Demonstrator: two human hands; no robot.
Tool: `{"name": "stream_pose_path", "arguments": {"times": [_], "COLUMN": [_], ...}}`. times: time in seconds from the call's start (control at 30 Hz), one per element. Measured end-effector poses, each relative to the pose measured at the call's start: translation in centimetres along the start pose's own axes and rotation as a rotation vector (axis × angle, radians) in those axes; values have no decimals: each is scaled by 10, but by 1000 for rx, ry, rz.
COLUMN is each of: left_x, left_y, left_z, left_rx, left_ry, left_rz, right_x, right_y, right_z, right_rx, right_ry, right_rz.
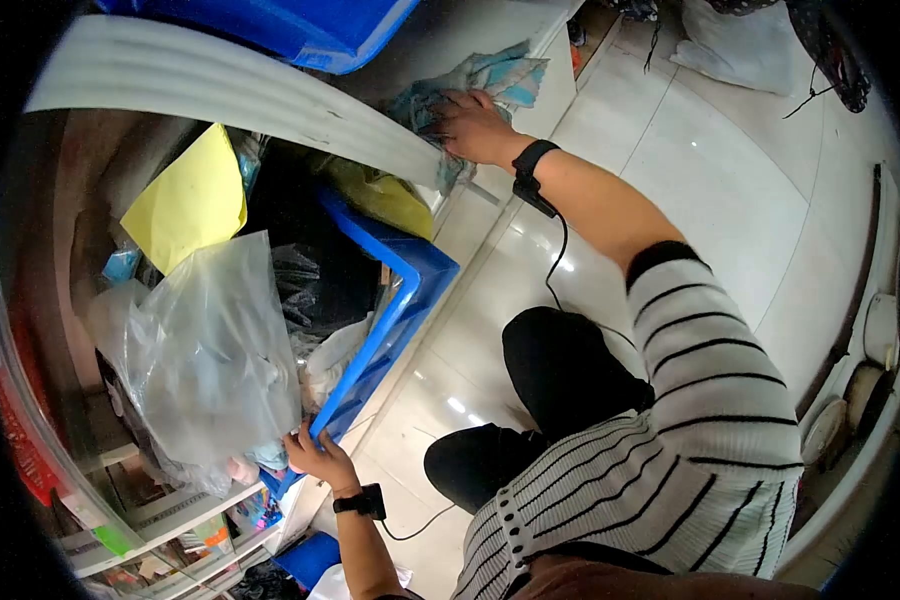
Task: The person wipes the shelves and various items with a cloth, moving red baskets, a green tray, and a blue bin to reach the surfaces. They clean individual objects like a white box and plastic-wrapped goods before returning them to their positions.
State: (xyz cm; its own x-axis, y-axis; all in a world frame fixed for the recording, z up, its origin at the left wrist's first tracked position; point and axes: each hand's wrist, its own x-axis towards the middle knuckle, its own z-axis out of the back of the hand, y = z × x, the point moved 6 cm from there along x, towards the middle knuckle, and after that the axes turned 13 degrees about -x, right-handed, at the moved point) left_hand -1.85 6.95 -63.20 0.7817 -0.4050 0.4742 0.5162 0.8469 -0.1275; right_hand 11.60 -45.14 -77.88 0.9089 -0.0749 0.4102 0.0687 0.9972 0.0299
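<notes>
My right hand (478, 128) is closed over a crumpled grey and blue cloth (515, 78) and presses it against the white surface beside the ribbed shelf edge (260, 85). Lower down, my left hand (320, 460) has its fingers curled at the near corner of a blue plastic bin (370, 350). Inside that bin lie dark bags and other wrapped items, partly hidden. A clear plastic bag (210, 350) bulges at the bin's left, close to my left fingers, and a yellow sheet (192, 200) rests above it.
Another blue bin (310, 30) sits above the ribbed edge. White tiles (710, 150) cover the floor beside my knees. A white bag (735, 45) lies at the top right. Lower shelves (190, 515) hold several packaged goods. Thin cables hang from both wrist straps.
</notes>
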Motion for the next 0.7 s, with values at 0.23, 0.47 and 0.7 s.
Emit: {"name": "stream_pose_path", "arguments": {"times": [0.23, 0.47, 0.7], "left_x": [0, 0, 5], "left_y": [8, 8, -1], "left_z": [0, -1, 4], "left_rx": [-50, -45, 8], "left_ry": [26, 16, -31], "left_rz": [59, 60, 12], "right_x": [20, -146, -221], "right_y": [-90, -320, -269], "right_z": [2, -86, -19], "right_rx": [-126, 39, 139], "right_ry": [-65, 463, 134], "right_rz": [-410, -562, -769]}}
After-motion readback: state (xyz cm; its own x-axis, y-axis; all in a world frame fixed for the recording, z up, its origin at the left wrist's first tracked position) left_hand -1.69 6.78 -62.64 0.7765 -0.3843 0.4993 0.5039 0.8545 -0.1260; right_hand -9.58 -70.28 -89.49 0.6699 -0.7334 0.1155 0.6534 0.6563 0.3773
